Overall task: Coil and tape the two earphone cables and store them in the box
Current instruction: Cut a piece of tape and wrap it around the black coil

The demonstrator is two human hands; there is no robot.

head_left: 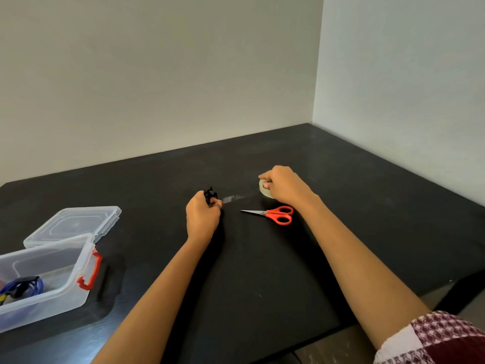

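While your left hand (203, 219) grips the black cable (210, 194), you have that item wound into a small bundle that pokes out above the curled fingers, clear of the table (262, 271). Item two, the tape strip (233, 198): clear, stretched taut between your two hands, one end at your left thumb and forefinger, which appear to pinch it, the other running to the roll (264, 192). Item three, that roll: pale, under your right hand (284, 186), whose fingers curl over its top and hold it; whether it rests on the table or sits just above it, you cannot tell from this view. Item four, the scissors (275, 214): red handles, blades closed, lying flat just on the near side of your right hand, tips pointing toward your left hand, touching neither. Item five, the box (78, 292): clear plastic, open, well to the left of your left hand and nearer to you, with a red latch (90, 271) on the side facing your forearm. Its lid (73, 224) lies flat just behind it. Item six, the blue cable (27, 287): coiled, inside the box at its near end. A patterned maroon and white sleeve (433, 337) covers your right upper arm.
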